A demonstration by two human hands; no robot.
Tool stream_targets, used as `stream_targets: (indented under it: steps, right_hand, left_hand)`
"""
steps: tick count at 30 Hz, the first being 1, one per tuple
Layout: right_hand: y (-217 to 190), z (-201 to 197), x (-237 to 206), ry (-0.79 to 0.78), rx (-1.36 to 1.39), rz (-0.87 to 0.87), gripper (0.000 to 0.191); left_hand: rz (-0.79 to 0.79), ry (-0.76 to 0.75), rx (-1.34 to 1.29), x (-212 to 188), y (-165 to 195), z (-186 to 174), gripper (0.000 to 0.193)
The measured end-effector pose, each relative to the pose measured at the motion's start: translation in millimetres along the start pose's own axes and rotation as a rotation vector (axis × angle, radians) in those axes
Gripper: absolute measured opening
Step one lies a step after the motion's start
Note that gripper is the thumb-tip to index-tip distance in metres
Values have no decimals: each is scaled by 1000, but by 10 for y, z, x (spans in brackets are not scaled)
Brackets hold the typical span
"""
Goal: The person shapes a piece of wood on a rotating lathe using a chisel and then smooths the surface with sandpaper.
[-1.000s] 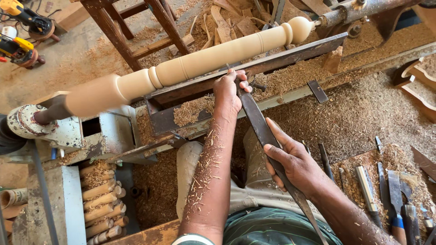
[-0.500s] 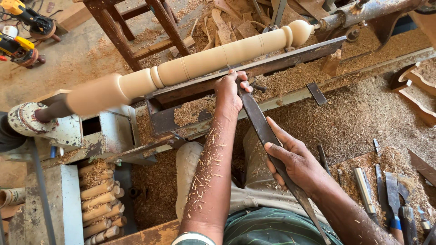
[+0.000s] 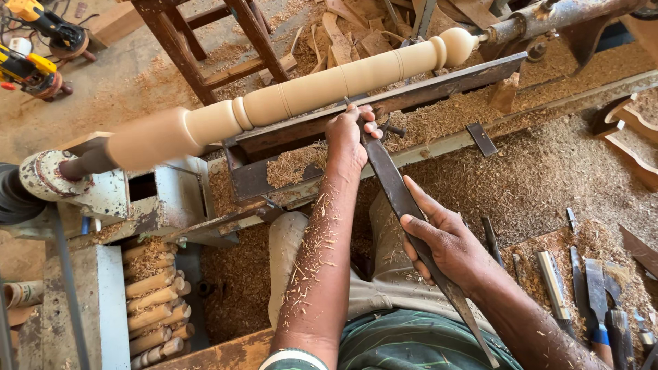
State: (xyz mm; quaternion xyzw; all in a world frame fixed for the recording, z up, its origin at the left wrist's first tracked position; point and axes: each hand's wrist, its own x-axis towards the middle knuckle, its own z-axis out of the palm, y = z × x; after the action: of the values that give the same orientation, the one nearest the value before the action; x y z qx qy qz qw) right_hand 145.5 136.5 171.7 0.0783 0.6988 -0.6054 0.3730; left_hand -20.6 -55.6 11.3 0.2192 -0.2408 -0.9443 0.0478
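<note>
1. Head view, looking down on a wood lathe: long pale turned spindle mounted across the frame, running from lower left to upper right, carved with rings and a rounded knob at the right end.
2. Left hand laid over the metal tool rest just under the spindle, fingers curled down onto the front of a long flat dark chisel, pinning the blade to the rest, tip touching the wood.
3. Right hand lower on the same chisel, fingers wrapped loosely around the shaft, thumb along the top; handle end passing toward the torso.
4. Left forearm flecked with shavings.
5. Sawdust heaped over the lathe bed and floor.
6. Spare chisels lying in a row at the right, well apart from both hands.
7. Stack of small turned pieces at lower left, beside the headstock.
</note>
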Motion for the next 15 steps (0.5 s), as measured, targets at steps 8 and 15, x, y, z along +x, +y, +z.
stream_targets:
  steps: [8, 15]
  right_hand:
    - [-40, 62, 17, 31, 2, 40, 73]
    - [-81, 89, 8, 26, 34, 42, 72]
  left_hand:
    - [-5, -22, -19, 58, 5, -47, 21]
    - [-2, 2, -19, 29, 24, -21, 14]
